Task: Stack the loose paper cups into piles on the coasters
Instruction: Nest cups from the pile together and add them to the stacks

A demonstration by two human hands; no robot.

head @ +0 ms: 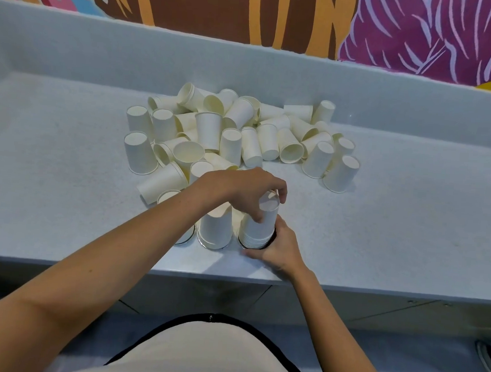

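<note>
Several loose white paper cups lie in a heap at the middle of the counter, some upside down, some on their sides. Near the front edge an upside-down pile of cups stands on a dark coaster. My left hand grips the top cup of that pile from above. My right hand wraps round the pile's base. Left of it a second upside-down pile stands on another coaster, and a third coaster shows partly behind my left forearm.
The grey speckled counter has a raised back wall under a colourful mural. Its front edge runs just below the piles. A shoe shows on the floor at the lower right.
</note>
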